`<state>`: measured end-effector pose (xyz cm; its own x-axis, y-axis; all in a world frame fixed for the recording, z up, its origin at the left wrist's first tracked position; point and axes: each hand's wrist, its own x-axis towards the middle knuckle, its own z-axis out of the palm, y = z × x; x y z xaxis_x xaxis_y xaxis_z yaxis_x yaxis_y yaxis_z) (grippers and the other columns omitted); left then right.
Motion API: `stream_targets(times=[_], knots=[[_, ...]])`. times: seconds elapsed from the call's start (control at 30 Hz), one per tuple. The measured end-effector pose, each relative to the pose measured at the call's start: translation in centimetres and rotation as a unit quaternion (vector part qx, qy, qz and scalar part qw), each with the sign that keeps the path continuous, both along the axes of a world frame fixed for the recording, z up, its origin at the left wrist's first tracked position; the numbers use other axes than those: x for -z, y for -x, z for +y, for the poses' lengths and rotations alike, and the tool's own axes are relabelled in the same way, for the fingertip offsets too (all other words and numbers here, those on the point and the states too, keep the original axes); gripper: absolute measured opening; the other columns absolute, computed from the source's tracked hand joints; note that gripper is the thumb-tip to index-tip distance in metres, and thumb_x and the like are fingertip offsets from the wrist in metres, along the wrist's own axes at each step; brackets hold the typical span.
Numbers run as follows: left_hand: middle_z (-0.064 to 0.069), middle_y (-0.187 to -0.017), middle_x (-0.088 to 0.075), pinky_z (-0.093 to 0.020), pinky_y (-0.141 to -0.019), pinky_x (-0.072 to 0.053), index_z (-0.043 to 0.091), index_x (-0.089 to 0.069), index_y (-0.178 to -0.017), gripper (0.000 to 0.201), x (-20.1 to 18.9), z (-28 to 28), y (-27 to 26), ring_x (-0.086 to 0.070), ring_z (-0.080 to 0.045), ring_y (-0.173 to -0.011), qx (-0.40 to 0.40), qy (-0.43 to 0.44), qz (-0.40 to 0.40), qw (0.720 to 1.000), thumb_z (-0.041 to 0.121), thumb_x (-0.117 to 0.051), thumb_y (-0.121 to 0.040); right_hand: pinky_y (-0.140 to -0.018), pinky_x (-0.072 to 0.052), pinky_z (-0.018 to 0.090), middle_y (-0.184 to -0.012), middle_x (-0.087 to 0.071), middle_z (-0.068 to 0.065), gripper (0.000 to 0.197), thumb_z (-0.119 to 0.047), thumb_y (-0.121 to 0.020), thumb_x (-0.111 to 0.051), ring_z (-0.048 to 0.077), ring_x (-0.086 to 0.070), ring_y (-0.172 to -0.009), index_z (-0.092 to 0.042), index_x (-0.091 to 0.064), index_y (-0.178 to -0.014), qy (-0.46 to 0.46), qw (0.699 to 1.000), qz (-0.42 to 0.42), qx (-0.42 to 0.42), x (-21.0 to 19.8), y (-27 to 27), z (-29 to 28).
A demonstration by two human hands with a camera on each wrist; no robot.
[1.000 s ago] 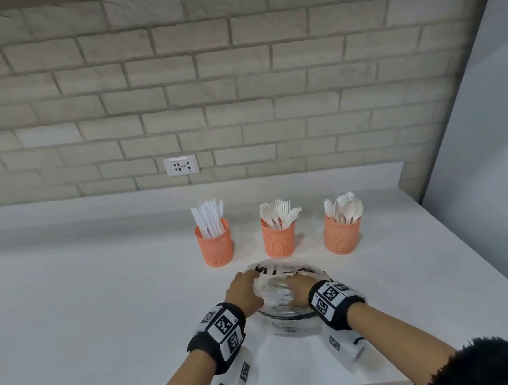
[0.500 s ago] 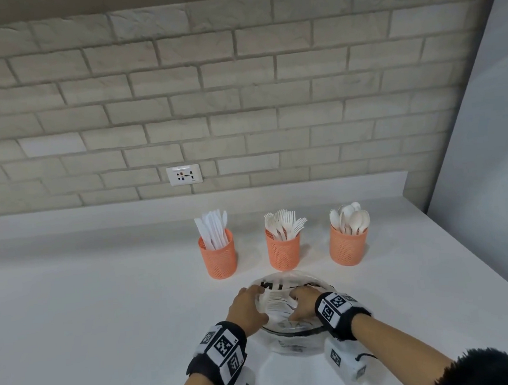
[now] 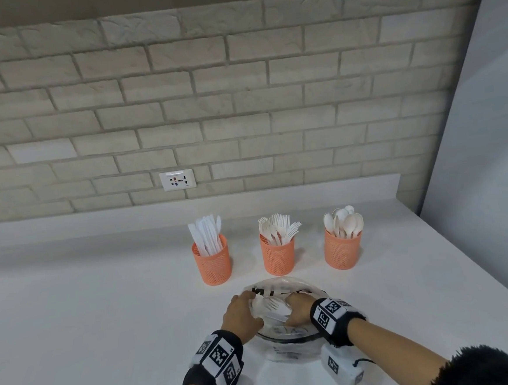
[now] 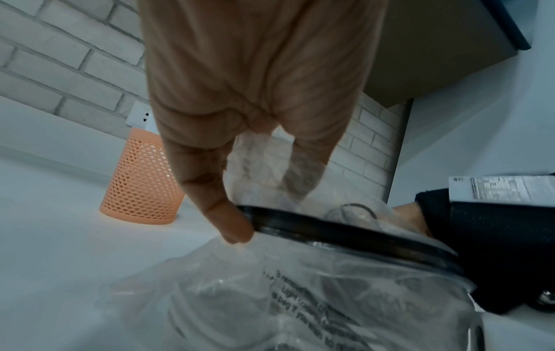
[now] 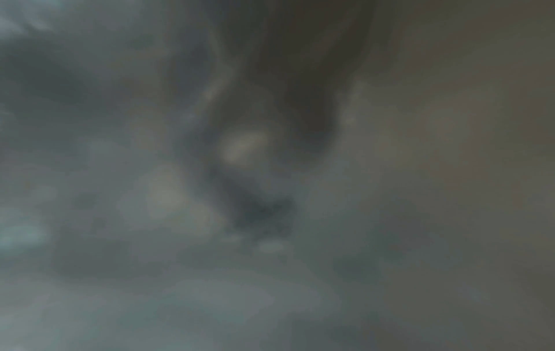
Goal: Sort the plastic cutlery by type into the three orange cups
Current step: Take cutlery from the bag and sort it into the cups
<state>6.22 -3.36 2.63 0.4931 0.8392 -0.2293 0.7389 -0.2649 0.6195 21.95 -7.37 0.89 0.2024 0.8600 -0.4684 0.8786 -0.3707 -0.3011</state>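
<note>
Three orange mesh cups stand in a row on the white counter: the left cup (image 3: 212,264) holds knives, the middle cup (image 3: 278,258) forks, the right cup (image 3: 341,252) spoons. In front of them lies a clear plastic bag (image 3: 292,345) with black print, and a white fork (image 3: 272,303) shows inside its mouth. My left hand (image 3: 241,315) pinches the bag's left rim, thumb outside by the black zip strip (image 4: 345,237), fingers inside the film. My right hand (image 3: 300,308) reaches into the bag among the cutlery, its fingers hidden. The right wrist view is a dark blur.
The brick wall with a white socket (image 3: 178,179) runs behind the cups. A grey panel (image 3: 488,174) closes the right side, and the counter's right edge slants close to the right cup. Bare counter (image 3: 89,311) stretches to the left.
My head has tilted up, so cups and hands sit lower in view. Both hands have stayed at the bag's mouth with only slight shifts.
</note>
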Motion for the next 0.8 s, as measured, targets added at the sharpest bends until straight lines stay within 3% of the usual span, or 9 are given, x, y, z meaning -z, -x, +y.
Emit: stream_targets(times=[0.17, 0.37, 0.53, 0.7, 0.8], knots=[[-0.012, -0.124, -0.045, -0.040, -0.089, -0.052, 0.013, -0.038, -0.135, 0.062, 0.2, 0.0, 0.1, -0.056, -0.030, -0.107, -0.018, 0.006, 0.004, 1.000, 0.010, -0.061, -0.078, -0.097, -0.041, 0.032, -0.131, -0.054, 0.014, 0.046, -0.029, -0.087, -0.058, 0.029, -0.051, -0.119, -0.006, -0.050, -0.126, 0.024, 1.000, -0.007, -0.005, -0.2, -0.1, -0.3], [-0.013, -0.120, -0.045, -0.043, -0.087, -0.052, 0.010, -0.039, -0.132, 0.059, 0.2, 0.0, 0.0, -0.057, -0.033, -0.104, -0.048, -0.004, -0.007, 0.999, 0.007, -0.059, -0.077, -0.100, -0.038, 0.032, -0.135, -0.051, 0.014, 0.046, -0.021, -0.089, -0.056, 0.028, -0.047, -0.125, -0.005, -0.045, -0.131, 0.002, 1.000, 0.027, -0.010, -1.4, 0.2, -0.7], [-0.012, -0.119, -0.042, -0.044, -0.085, -0.053, 0.011, -0.036, -0.133, 0.060, 0.0, -0.2, 0.1, -0.057, -0.034, -0.102, -0.049, -0.011, -0.016, 0.999, 0.007, -0.058, -0.078, -0.099, -0.038, 0.033, -0.131, -0.055, 0.008, 0.050, -0.038, -0.087, -0.059, 0.027, -0.049, -0.122, -0.014, -0.048, -0.129, -0.054, 0.997, 0.058, -0.020, -2.3, 0.5, -1.3], [-0.012, -0.126, -0.039, -0.032, -0.095, -0.043, 0.010, -0.031, -0.136, 0.061, -0.1, -0.7, 0.0, -0.051, -0.029, -0.112, -0.052, -0.017, -0.028, 0.998, 0.010, -0.056, -0.081, -0.101, -0.039, 0.034, -0.134, -0.053, 0.006, 0.053, -0.030, -0.085, -0.061, 0.024, -0.048, -0.123, -0.016, -0.044, -0.133, -0.091, 0.994, 0.050, -0.020, -2.1, 0.7, -1.4], [-0.010, -0.123, -0.039, -0.032, -0.094, -0.043, 0.011, -0.028, -0.138, 0.062, -0.1, -1.2, 0.3, -0.051, -0.028, -0.113, -0.029, -0.010, -0.018, 0.999, 0.012, -0.054, -0.081, -0.101, -0.043, 0.038, -0.127, -0.058, 0.001, 0.057, -0.041, -0.076, -0.069, 0.021, -0.054, -0.117, -0.023, -0.051, -0.127, -0.115, 0.991, 0.073, -0.018, -2.7, 0.6, -1.6]])
